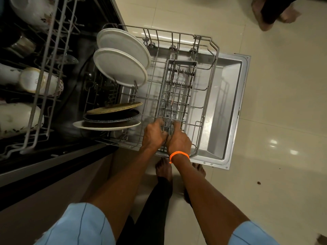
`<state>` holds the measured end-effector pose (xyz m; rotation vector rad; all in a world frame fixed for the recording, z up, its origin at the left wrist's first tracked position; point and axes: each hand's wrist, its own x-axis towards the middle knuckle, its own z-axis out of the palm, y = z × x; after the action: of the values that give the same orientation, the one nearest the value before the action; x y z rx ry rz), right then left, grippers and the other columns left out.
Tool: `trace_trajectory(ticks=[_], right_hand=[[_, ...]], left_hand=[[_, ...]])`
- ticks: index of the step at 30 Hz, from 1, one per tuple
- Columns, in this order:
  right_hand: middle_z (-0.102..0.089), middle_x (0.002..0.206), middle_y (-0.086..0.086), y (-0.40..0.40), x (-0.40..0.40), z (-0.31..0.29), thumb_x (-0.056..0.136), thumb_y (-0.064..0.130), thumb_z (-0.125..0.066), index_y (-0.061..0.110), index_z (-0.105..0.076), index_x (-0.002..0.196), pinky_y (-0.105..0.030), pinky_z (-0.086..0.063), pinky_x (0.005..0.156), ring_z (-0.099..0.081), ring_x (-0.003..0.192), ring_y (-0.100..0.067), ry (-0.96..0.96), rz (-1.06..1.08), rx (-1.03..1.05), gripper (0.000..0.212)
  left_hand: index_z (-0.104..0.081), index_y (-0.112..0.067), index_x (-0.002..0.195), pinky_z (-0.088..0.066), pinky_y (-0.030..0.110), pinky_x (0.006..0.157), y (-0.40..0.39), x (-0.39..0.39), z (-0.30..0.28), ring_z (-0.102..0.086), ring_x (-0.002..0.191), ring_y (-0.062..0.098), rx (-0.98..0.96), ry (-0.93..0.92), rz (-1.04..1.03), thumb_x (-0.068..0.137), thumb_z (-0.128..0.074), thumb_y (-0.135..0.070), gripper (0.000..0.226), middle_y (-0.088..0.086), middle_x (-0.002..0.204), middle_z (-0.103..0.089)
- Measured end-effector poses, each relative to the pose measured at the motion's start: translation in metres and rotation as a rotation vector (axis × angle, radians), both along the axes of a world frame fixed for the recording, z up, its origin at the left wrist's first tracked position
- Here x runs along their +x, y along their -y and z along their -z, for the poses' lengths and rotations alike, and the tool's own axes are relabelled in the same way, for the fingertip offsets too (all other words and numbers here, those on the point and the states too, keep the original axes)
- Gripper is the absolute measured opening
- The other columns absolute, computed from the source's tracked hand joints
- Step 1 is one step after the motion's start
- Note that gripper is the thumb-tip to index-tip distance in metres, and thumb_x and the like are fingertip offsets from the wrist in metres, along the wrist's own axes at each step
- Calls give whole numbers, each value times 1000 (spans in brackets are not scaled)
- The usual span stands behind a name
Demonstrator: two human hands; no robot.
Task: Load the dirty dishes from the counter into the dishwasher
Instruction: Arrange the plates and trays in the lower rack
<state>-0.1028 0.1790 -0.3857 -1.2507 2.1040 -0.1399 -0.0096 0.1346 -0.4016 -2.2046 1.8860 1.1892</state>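
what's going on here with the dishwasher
A person is standing over the open dishwasher with the lower rack pulled out over the door. Both hands, left hand and right hand, are at the near end of the grey cutlery basket, which already holds some utensils. Two white plates stand upright at the back of the rack, and a few more plates sit at the front left. The upper rack holds white cups and bowls.

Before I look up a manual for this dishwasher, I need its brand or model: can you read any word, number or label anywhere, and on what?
None: no readable text shows on the open door, the lower rack, the cutlery basket or the plates.
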Motion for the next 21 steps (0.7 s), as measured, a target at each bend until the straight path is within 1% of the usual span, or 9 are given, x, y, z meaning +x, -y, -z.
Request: trace_trajectory(ticks=[2, 3, 6, 10, 13, 16, 19, 21], right_hand=[[-69, 87, -11, 1, 2, -2, 96, 13, -57, 19, -39, 134, -37, -45, 64, -67, 80, -33, -17, -17, 54, 43], [-70, 90, -12, 2, 2, -3, 95, 14, -57, 18, -40, 134, -38, -45, 65, -68, 83, -34, -26, -8, 76, 43], [-70, 92, -13, 5, 4, -4, 93, 15, -59, 18, -42, 132, -41, -52, 71, -68, 86, -35, -29, 28, 96, 42], [-68, 79, -10, -2, 11, -3, 96, 14, -56, 20, -43, 130, -38, -52, 63, -66, 74, -31, 37, 93, -17, 37], [-69, 81, -10, -10, 16, 1, 96, 13, -56, 19, -44, 130, -41, -55, 65, -67, 75, -30, 66, 127, -56, 37], [-69, 87, -13, -10, 17, 4, 94, 9, -56, 16, -42, 132, -39, -51, 66, -66, 81, -33, 96, 152, -33, 41], [-68, 89, -15, -7, 16, 6, 93, 4, -54, 12, -42, 134, -35, -43, 63, -64, 82, -34, 96, 153, -32, 43], [-67, 93, -16, -6, 16, 7, 93, 3, -53, 10, -43, 134, -35, -43, 65, -64, 85, -35, 97, 158, -23, 42]], left_hand=[[-64, -16, 115, -58, 31, 64, 2, 0, 1, -68, 81, 20, 40, -2, 6, 84, -78, -13, 34, 6, 92, -70], [-64, -16, 117, -58, 32, 66, 4, 0, 2, -68, 81, 21, 54, -1, 11, 84, -78, -13, 36, 7, 93, -70], [-63, -18, 116, -55, 29, 62, 6, 2, 3, -67, 78, 21, 66, 2, 36, 83, -76, -12, 36, 7, 89, -70], [-61, -19, 112, -58, 33, 59, 4, 5, 6, -66, 69, 17, 71, -22, 18, 84, -74, -10, 32, 2, 80, -67], [-59, -22, 110, -60, 33, 57, 2, 5, 7, -65, 67, 14, 67, -28, 10, 85, -74, -11, 31, 1, 78, -66], [-58, -24, 108, -53, 28, 53, 2, 6, 8, -63, 68, 13, 62, -28, 6, 86, -74, -15, 28, 0, 83, -65], [-58, -24, 107, -49, 24, 51, 2, 6, 8, -62, 69, 12, 63, -40, 4, 87, -75, -13, 29, 0, 85, -64], [-57, -24, 107, -47, 22, 49, 3, 7, 7, -62, 68, 11, 70, -46, 7, 87, -76, -13, 30, -1, 83, -64]])
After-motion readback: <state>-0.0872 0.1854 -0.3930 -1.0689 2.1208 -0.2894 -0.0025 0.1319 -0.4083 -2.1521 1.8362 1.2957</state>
